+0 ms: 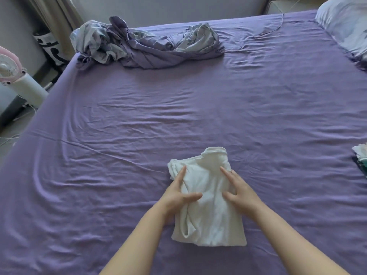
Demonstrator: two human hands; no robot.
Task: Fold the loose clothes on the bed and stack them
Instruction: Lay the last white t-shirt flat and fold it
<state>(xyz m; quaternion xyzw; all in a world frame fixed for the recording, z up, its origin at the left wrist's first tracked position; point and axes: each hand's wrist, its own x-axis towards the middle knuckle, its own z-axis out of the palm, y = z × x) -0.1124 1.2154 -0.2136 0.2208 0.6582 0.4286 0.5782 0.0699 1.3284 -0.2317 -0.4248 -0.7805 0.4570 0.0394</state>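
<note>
A folded white garment [208, 197] lies on the near part of a purple bed [139, 135]. The left hand [178, 193] and right hand [239, 192] rest flat on its two sides, fingers [181, 173] spread open, pinching nothing. A crumpled purple and grey bundle [147, 44] sits well apart at the far edge

You have just one camera, and it sits on your head. It looks forward and down across the bed [139, 126]. Your hands are very close, low in the picture. The far wall [158, 8] is at the top.
</note>
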